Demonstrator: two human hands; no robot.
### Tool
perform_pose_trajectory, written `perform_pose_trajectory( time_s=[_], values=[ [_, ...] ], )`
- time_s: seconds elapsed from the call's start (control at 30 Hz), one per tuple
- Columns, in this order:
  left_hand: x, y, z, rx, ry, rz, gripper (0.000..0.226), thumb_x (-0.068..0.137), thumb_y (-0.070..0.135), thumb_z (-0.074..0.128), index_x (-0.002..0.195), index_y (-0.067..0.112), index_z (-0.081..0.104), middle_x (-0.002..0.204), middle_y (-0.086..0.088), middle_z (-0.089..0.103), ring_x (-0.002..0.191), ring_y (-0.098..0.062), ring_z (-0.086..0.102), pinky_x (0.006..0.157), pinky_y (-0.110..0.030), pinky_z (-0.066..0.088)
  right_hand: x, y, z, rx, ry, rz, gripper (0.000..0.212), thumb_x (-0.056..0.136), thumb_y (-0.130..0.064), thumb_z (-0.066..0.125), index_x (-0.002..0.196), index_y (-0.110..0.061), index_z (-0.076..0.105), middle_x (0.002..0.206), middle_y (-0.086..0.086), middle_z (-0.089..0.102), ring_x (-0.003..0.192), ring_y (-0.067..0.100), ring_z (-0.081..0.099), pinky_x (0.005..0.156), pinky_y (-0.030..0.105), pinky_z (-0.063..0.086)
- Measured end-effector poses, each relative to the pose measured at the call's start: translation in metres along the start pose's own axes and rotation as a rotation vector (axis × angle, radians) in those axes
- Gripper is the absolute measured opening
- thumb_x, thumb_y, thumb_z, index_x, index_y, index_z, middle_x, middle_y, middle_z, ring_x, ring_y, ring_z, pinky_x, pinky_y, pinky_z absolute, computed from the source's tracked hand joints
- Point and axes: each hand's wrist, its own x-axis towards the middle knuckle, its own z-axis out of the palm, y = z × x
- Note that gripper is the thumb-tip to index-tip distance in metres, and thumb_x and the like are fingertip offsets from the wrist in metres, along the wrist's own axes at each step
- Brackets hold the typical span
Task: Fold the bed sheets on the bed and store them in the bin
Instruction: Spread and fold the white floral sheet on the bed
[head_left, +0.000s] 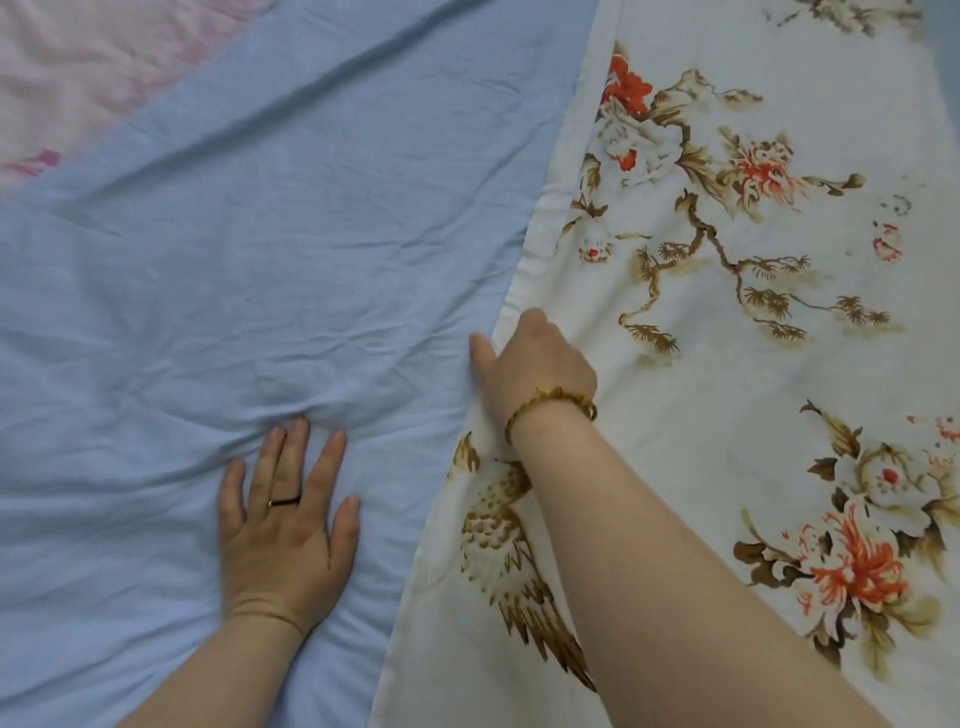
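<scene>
A pale blue sheet (249, 249) covers the left and middle of the bed, wrinkled around my left hand. A white sheet printed with orange flowers, brown branches and a bird (753, 312) lies over its right side. My left hand (288, 525) rests flat on the blue sheet with its fingers spread straight. My right hand (535, 364) grips the left edge of the flowered sheet, fingers curled under the hem and thumb on the blue side. No bin is in view.
A pink patterned cloth (78, 67) shows at the top left corner, beyond the blue sheet's edge. A strip of blue shows at the far right top.
</scene>
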Motion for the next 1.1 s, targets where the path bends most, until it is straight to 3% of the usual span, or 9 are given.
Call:
perform_pose_trajectory(
  time_s=[0.13,0.27,0.43,0.63,0.7,0.8,0.9,0.97,1.1],
  values=[
    [0.000,-0.002,0.003,0.013,0.042,0.019,0.056,0.096,0.048,0.007,0.128,0.015,0.038,0.136,-0.011,0.033,0.131,-0.017,0.014,0.114,-0.027,-0.006,0.036,0.002,-0.003,-0.038,0.053,0.073,0.038,0.096,-0.039,0.032,0.119,-0.009,0.037,0.115,0.007,0.054,0.085,0.023,0.050,0.054,0.027,0.029],
    [-0.001,-0.004,0.007,0.019,0.065,0.022,0.055,0.096,0.047,0.008,0.128,0.015,0.039,0.136,-0.011,0.033,0.144,-0.007,0.001,0.115,-0.028,-0.004,0.059,0.003,-0.013,-0.043,0.062,0.140,0.031,0.098,-0.027,0.030,0.119,-0.009,0.044,0.115,0.007,0.057,0.097,0.024,0.054,0.068,0.029,0.032],
    [0.001,-0.003,0.008,0.021,0.051,0.023,0.054,0.096,0.047,0.009,0.128,0.016,0.039,0.136,-0.011,0.034,0.142,0.001,-0.007,0.115,-0.029,-0.003,0.063,-0.007,-0.006,-0.036,0.239,-0.060,0.022,0.098,-0.021,0.028,0.103,-0.013,0.048,0.073,0.003,0.045,0.083,0.025,0.047,0.057,0.026,0.027],
    [0.002,-0.004,0.006,0.021,0.135,0.046,0.050,0.097,0.045,0.011,0.125,0.017,0.042,0.133,-0.009,0.037,0.144,-0.008,0.010,0.115,-0.028,0.000,0.061,-0.003,0.010,0.017,0.125,-0.104,0.025,0.094,-0.024,0.035,0.107,-0.008,0.049,0.113,0.009,0.052,0.108,0.026,0.040,0.085,0.034,0.030],
    [0.006,-0.001,0.000,0.026,0.216,0.063,0.043,0.096,0.042,0.019,0.116,0.017,0.047,0.124,-0.008,0.042,0.122,-0.024,0.037,0.113,-0.027,0.010,0.060,-0.001,0.006,0.050,0.090,-0.117,0.027,0.093,-0.028,0.039,0.108,-0.008,0.048,0.114,0.009,0.052,0.108,0.026,0.041,0.086,0.034,0.031],
    [0.050,0.007,-0.010,-0.055,0.269,0.068,0.028,0.080,0.033,0.038,0.100,0.016,0.048,0.106,-0.004,0.043,0.090,-0.028,0.041,0.085,-0.039,0.031,0.071,0.000,-0.006,0.146,0.100,-0.057,0.036,0.093,-0.032,0.042,0.118,-0.006,0.038,0.123,0.010,0.043,0.101,0.028,0.048,0.075,0.033,0.036],
    [0.117,0.021,-0.008,-0.004,0.133,0.098,0.046,0.078,0.037,0.038,0.114,0.013,0.054,0.125,-0.012,0.053,0.110,-0.027,0.040,0.092,-0.040,0.025,0.101,-0.002,-0.024,0.166,0.141,0.063,0.045,0.092,-0.029,0.042,0.129,-0.007,0.027,0.130,0.010,0.034,0.095,0.031,0.054,0.066,0.033,0.035],
    [0.164,0.032,-0.004,-0.012,-0.017,0.000,0.065,0.080,0.045,0.028,0.136,0.016,0.045,0.147,-0.012,0.036,0.136,-0.022,0.026,0.107,-0.032,0.009,0.127,-0.002,-0.032,0.089,0.150,0.080,0.051,0.092,-0.028,0.043,0.134,-0.007,0.023,0.133,0.010,0.033,0.104,0.032,0.054,0.068,0.032,0.035],
    [0.222,0.026,0.027,-0.042,0.006,-0.065,0.079,0.076,0.054,0.015,0.142,0.018,0.036,0.152,-0.009,0.027,0.142,-0.022,0.022,0.109,-0.030,0.006,0.186,-0.001,-0.040,-0.007,0.219,0.102,0.053,0.094,-0.029,0.040,0.138,-0.007,0.020,0.135,0.011,0.036,0.111,0.033,0.052,0.070,0.032,0.033]
  ],
)
